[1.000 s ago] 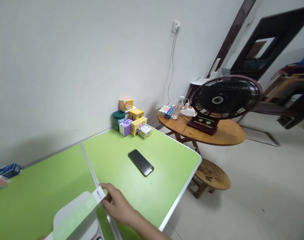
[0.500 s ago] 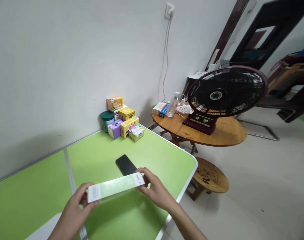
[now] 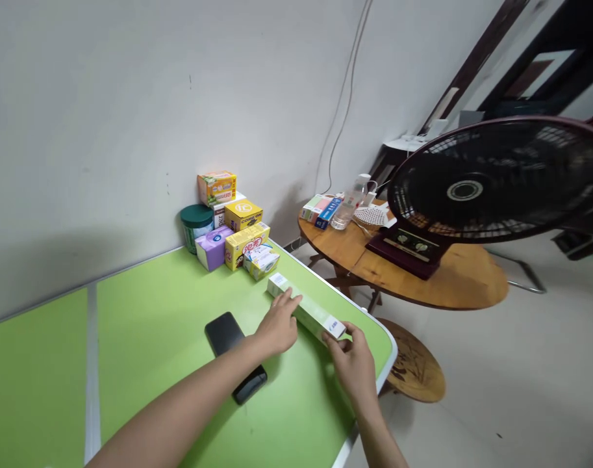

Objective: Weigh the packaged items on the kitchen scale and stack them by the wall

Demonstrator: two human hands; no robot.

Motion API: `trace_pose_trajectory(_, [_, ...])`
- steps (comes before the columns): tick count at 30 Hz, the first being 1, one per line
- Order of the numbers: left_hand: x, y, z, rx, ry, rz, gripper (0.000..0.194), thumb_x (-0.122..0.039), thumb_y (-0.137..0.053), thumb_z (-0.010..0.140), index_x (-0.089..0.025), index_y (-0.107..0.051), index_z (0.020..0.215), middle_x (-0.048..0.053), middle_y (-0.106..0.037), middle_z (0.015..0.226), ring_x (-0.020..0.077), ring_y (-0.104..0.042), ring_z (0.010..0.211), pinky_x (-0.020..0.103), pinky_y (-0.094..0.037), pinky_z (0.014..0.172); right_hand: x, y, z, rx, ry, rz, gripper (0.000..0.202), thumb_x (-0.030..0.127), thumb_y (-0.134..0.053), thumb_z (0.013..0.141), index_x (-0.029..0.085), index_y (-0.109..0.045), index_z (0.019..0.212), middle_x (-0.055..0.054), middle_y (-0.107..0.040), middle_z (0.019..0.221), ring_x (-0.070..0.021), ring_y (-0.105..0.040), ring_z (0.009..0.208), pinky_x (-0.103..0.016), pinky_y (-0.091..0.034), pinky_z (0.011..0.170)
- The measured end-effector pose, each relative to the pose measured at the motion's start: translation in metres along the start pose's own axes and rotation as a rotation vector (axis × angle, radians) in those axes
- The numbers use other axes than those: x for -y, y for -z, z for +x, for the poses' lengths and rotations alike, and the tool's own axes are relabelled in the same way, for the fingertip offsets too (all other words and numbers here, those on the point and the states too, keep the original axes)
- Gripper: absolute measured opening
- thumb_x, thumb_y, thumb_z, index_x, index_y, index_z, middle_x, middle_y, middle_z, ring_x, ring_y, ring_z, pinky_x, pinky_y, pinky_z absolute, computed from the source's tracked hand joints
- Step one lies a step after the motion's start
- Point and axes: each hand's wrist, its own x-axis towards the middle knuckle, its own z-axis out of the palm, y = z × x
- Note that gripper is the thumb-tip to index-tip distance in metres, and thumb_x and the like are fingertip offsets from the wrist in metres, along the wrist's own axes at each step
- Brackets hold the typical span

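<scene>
skirting table edge (image 3: 393,354), box (image 3: 312,314) is pinched by right hand (image 3: 355,364), left hand (image 3: 277,327) half-spread atop.

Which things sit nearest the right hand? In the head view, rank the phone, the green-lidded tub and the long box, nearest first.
1. Long box: touching the right hand, reaching away to its far left.
2. Phone: lying to the hand's left.
3. Green-lidded tub: far left, near the wall.
</scene>
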Motion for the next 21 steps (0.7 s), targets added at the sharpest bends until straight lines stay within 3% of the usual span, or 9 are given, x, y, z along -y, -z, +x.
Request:
trace_pose_trajectory(3, [0.005, -0.005, 0.017, 0.082, 0.016, 0.136, 0.064, -0.003, -0.042, 0.072, -0.012, -0.041, 0.135, 0.01, -0.02, 0.152, 0.0301, -0.016, 0.139, 0.041, -0.022, 0.112, -0.002, -0.006, 0.023, 0.028, 0.012, -0.025, 0.046, 0.045, -0.052, 0.075, 0.014, -0.049, 0.109, 0.001, -0.054, 0.059, -0.0196, -0.052, 0.051, -0.029, -0.038, 0.048])
trace_pose_trajectory(6, [0.013, 0.001, 0.026, 0.122, 0.014, 0.317, 0.07, -0.002, -0.044, 0.069, -0.014, -0.035, 0.138, 0.009, -0.016, 0.153, 0.0298, -0.012, 0.14, 0.039, -0.024, 0.111, -0.005, -0.015, 0.037, 0.075, 0.008, -0.031, 0.048, 0.046, -0.054, 0.074, 0.014, -0.05, 0.109, -0.001, -0.059, 0.061, -0.0209, -0.055, 0.052, -0.03, -0.04, 0.05])
trace_pose_trajectory(10, [0.02, 0.008, 0.031, 0.131, -0.061, 0.432, 0.074, -0.001, -0.045, 0.068, -0.016, -0.032, 0.139, 0.008, -0.017, 0.153, 0.0296, -0.016, 0.139, 0.04, -0.024, 0.112, -0.008, -0.021, 0.042, 0.095, -0.016, -0.053, 0.053, 0.049, -0.055, 0.073, 0.013, -0.049, 0.111, -0.001, -0.058, 0.06, -0.0214, -0.056, 0.054, -0.03, -0.04, 0.05])
trace_pose_trajectory(13, [0.017, 0.011, 0.025, 0.124, -0.069, 0.393, 0.072, -0.003, -0.045, 0.069, -0.014, -0.031, 0.139, 0.01, -0.017, 0.153, 0.027, -0.02, 0.138, 0.038, -0.025, 0.112, -0.003, -0.015, 0.035, 0.03, 0.034, -0.102, 0.063, 0.052, -0.055, 0.073, 0.01, -0.045, 0.12, -0.006, -0.06, 0.079, -0.0181, -0.053, 0.053, -0.031, -0.041, 0.05])
trace_pose_trajectory(15, [0.012, 0.018, 0.01, 0.091, -0.109, 0.355, 0.066, -0.005, -0.042, 0.072, -0.01, -0.033, 0.137, 0.012, -0.023, 0.151, 0.0238, -0.023, 0.137, 0.035, -0.024, 0.112, 0.006, -0.007, 0.024, -0.071, 0.087, -0.124, 0.066, 0.054, -0.055, 0.074, 0.009, -0.043, 0.121, -0.01, -0.058, 0.092, -0.0162, -0.052, 0.054, -0.031, -0.043, 0.051])
trace_pose_trajectory(17, [0.006, 0.03, -0.016, 0.078, -0.148, 0.33, 0.058, -0.008, -0.04, 0.076, -0.011, -0.038, 0.135, 0.012, -0.034, 0.146, 0.0218, -0.026, 0.136, 0.036, -0.024, 0.113, 0.018, -0.001, 0.007, -0.086, 0.158, -0.097, 0.055, 0.052, -0.053, 0.077, 0.012, -0.048, 0.114, -0.011, -0.058, 0.095, -0.0173, -0.054, 0.059, -0.031, -0.045, 0.053])
trace_pose_trajectory(19, [0.003, 0.047, -0.053, 0.099, -0.152, 0.318, 0.052, -0.012, -0.04, 0.079, -0.012, -0.042, 0.131, 0.011, -0.044, 0.14, 0.022, -0.032, 0.133, 0.039, -0.026, 0.112, 0.034, -0.002, -0.016, 0.08, 0.273, -0.031, 0.039, 0.048, -0.05, 0.081, 0.016, -0.054, 0.104, -0.01, -0.061, 0.091, -0.0203, -0.059, 0.069, -0.031, -0.049, 0.06])
trace_pose_trajectory(21, [0.001, 0.067, -0.098, 0.131, -0.108, 0.312, 0.051, -0.017, -0.041, 0.081, -0.012, -0.04, 0.132, 0.013, -0.048, 0.135, 0.0239, -0.038, 0.129, 0.042, -0.028, 0.11, 0.053, -0.012, -0.044, 0.384, 0.416, 0.044, 0.027, 0.042, -0.049, 0.085, 0.019, -0.058, 0.097, -0.009, -0.064, 0.091, -0.0219, -0.062, 0.08, -0.032, -0.052, 0.07])
